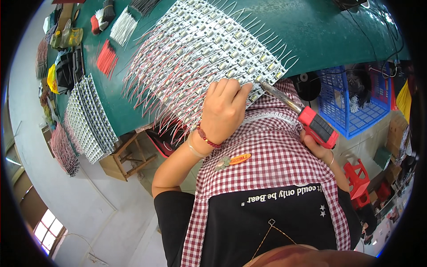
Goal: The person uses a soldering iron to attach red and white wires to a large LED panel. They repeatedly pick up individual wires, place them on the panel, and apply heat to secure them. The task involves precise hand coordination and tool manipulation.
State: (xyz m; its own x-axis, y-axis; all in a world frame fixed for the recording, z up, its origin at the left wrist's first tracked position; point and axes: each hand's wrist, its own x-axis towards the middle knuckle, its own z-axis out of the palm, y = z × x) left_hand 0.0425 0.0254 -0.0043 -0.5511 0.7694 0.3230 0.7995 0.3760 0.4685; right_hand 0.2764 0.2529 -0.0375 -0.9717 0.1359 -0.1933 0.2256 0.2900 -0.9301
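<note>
A large panel of white circuit boards (222,46) lies on the green table, with rows of small components and many thin red and white wires standing out from it. My left hand (224,104) rests on the panel's near part, its fingers pressed together over the boards; what they pinch is hidden beneath them. In my right hand (318,149) is a red and black soldering gun (316,127), gripped by its body. Its metal tip points up and left, reaching the panel's near edge just right of my left fingers.
Bundles of red wires (106,58) and white wires (123,26) lie on the green table (320,33) at the left. A stack of similar boards (90,120) overhangs the left edge. To the right are a blue plastic crate (351,104) and a red stool (357,178).
</note>
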